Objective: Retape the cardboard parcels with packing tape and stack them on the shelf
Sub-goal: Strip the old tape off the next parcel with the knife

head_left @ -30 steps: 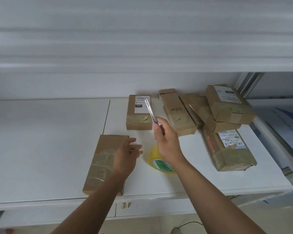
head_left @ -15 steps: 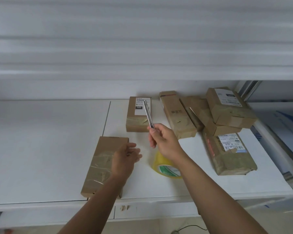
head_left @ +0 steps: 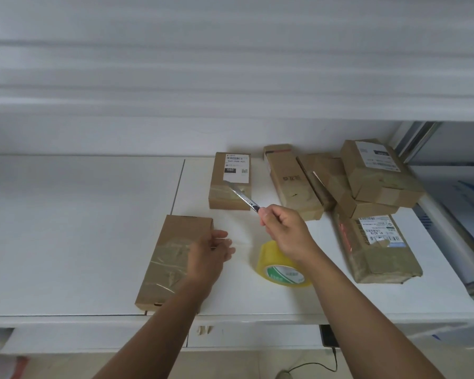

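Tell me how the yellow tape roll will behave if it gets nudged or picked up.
The tape roll looks tilted rather than flat on the white shelf, so a nudge may well settle it flat or set it rolling. Its round, glossy side is probably slick; gripping through the open core seems safer. It looks thick with tape, so likely stiff.

White shelf, pale wall

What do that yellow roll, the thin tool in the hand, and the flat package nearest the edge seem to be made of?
The yellow roll looks like glossy translucent plastic tape wound on a printed core. The thin tool, held by the right hand, has a silvery sheen and a dark slider, so probably a metal-bodied cutter. The flat package looks like matte brown cardboard, with shiny wrinkled clear tape across it.
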Demonstrator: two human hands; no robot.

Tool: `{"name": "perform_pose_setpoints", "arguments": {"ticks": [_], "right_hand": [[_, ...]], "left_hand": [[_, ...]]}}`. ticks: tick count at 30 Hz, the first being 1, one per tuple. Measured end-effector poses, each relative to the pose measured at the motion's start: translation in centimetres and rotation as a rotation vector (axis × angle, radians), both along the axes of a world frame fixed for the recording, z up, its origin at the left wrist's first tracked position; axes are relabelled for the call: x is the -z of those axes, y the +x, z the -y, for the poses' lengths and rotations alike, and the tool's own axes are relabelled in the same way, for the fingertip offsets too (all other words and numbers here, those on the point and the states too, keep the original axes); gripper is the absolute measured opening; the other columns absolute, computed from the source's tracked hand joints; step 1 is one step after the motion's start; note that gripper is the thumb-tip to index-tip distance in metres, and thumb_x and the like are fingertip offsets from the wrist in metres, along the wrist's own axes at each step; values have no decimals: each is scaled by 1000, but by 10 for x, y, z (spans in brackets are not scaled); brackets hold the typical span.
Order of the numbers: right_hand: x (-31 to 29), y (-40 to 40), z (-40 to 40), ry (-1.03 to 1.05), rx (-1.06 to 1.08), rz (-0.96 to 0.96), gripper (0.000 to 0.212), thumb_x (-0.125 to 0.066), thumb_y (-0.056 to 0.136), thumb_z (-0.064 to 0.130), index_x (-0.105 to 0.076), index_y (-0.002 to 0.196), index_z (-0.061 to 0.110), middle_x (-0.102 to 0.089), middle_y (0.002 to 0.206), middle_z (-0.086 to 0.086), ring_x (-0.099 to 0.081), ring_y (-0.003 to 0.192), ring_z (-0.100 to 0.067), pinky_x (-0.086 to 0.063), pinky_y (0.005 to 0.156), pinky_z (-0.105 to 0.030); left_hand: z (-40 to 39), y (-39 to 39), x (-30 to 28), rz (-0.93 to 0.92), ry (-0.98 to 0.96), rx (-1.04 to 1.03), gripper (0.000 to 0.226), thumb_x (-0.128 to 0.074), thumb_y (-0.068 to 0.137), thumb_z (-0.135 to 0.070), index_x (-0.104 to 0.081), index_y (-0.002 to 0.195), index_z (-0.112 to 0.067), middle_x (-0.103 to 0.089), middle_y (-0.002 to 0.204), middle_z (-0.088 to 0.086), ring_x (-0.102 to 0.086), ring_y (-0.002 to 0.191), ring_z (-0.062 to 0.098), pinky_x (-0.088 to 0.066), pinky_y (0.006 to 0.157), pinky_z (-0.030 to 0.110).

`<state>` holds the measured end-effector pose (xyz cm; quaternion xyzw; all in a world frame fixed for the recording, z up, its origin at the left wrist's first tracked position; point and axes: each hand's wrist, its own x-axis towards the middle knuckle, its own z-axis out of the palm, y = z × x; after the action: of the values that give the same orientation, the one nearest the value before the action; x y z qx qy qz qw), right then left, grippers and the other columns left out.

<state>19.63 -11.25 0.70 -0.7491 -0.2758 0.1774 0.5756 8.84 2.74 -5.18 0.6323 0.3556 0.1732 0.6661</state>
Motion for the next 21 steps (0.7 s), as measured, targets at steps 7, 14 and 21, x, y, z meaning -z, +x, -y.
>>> {"name": "perform_pose_setpoints", "arguments": {"ticks": [7, 14, 21], "right_hand": [[-7, -6, 5, -1, 32, 66, 37, -52, 101, 31, -51, 68, 14, -35, 61, -3, -31, 57, -13, -26, 50, -24], [-10, -10, 6, 3, 33, 101, 54, -48, 93, 51, -44, 78, 0, -36, 66, -5, -32, 61, -16, -28, 57, -31], [-2, -8, 17, -189, 50, 321, 20, -41, 105, 24, -41, 85, 24, -43, 61, 10, -40, 56, -13, -30, 55, -35]], "left_hand": [[2, -2, -2, -13, 23, 37, 18, -55, 98, 1, -64, 105, -12, -70, 94, 8, -71, 72, 9, -55, 64, 15], [-2, 0, 0, -55, 39, 106, 17, -60, 95, -1, -67, 110, -6, -70, 91, 10, -71, 75, 12, -56, 67, 18], [-5, 3, -2, -106, 50, 147, 35, -66, 89, 0, -57, 117, -19, -75, 78, -9, -74, 86, 18, -58, 88, 38]]}}
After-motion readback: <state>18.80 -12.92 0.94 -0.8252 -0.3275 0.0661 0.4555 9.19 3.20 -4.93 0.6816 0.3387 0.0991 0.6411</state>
